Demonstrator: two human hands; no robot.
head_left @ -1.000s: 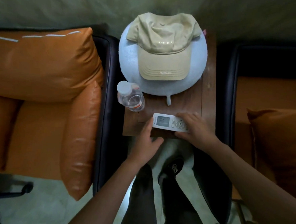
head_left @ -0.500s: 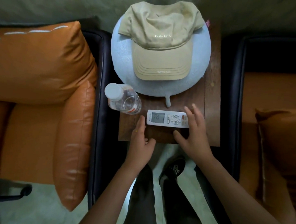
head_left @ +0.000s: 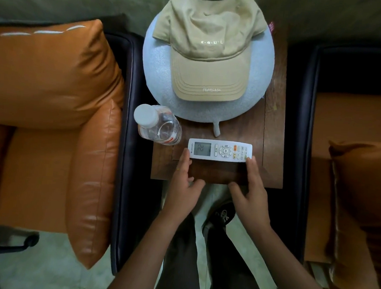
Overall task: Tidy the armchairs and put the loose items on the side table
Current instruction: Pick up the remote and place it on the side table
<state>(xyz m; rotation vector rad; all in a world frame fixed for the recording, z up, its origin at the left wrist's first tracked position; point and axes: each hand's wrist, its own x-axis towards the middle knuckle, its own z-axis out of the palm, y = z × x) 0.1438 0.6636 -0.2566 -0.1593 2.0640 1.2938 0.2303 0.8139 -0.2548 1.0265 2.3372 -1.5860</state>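
Note:
A white remote control [head_left: 219, 150] lies crosswise on the wooden side table [head_left: 272, 150], its screen to the left. My left hand [head_left: 185, 187] has straight fingers whose tips touch the remote's near left corner. My right hand [head_left: 250, 189] reaches the remote's near right corner with straight fingers. Behind the remote, a tan cap [head_left: 208, 48] sits on a round pale blue cushion [head_left: 155, 69]. A clear water bottle [head_left: 157, 125] with a white lid stands at the table's left edge.
An orange armchair [head_left: 37, 156] with a back cushion [head_left: 48, 73] stands left of the table. A second orange armchair [head_left: 353, 119] with a cushion [head_left: 367, 186] stands right. Dark armrests [head_left: 126, 140] flank the table. My legs and a black shoe [head_left: 222, 214] are below.
The remote went from slightly tilted to straight along the table. My right hand slid off its right end to the near right corner, and my left fingertips reached the near left corner.

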